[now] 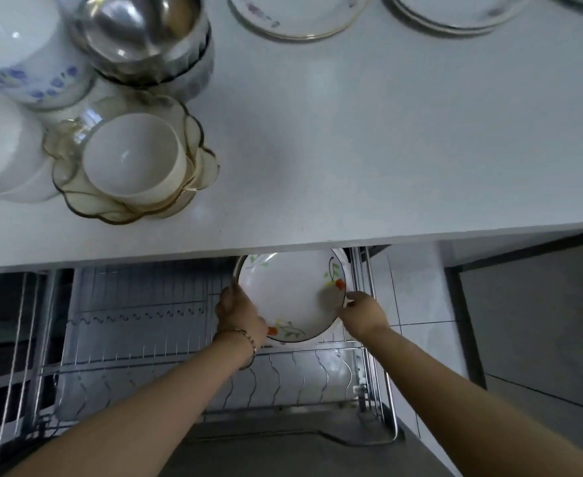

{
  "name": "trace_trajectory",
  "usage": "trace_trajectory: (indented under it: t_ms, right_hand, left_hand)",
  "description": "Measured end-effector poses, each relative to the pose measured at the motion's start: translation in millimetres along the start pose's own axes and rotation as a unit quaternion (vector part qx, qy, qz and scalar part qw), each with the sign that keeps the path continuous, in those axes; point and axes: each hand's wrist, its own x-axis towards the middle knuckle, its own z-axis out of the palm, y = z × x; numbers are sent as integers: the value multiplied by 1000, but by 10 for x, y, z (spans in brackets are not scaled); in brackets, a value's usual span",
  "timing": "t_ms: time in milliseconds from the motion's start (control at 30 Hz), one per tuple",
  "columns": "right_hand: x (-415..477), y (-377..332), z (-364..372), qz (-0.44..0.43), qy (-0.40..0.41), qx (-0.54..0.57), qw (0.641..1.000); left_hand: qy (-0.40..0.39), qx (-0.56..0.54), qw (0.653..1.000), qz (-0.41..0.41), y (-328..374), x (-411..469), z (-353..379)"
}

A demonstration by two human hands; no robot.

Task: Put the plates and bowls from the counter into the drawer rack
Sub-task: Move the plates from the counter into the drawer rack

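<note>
A white plate with orange flowers and a dark rim (291,294) stands tilted in the far right part of the wire drawer rack (152,320), half under the counter edge. My left hand (238,313) grips its left rim and my right hand (362,313) pinches its right rim. Another white plate edge (341,256) shows just behind it. On the counter (352,149) sit white bowls (4,146), a white cup in amber glass dishes (131,156), steel bowls (145,36) and stacked plates (297,15).
A blue-patterned white bowl (25,53) stands at the counter's far left, and more plates (455,12) at the back right. The rack's left slots and front row of wire dividers (283,376) hold nothing. Tiled floor (417,304) lies right of the drawer.
</note>
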Motion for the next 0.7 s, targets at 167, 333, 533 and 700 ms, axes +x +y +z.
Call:
trace_trajectory:
  t_ms: [167, 333, 533, 700]
  right_hand:
    - [-292, 29, -657, 16, -122, -75, 990]
    - [-662, 111, -1669, -12, -136, -73, 988]
    - [-833, 469, -3120, -101, -23, -139, 985]
    - [-911, 578, -4257, -146, 54, -190, 969]
  left_hand:
    - [-105, 53, 992, 46, 391, -500, -72]
    - [-138, 62, 982, 116, 1325, -1145, 31]
    - [-76, 82, 973, 200, 2653, -1800, 382]
    - [-83, 10, 972, 221, 3692, -2222, 619]
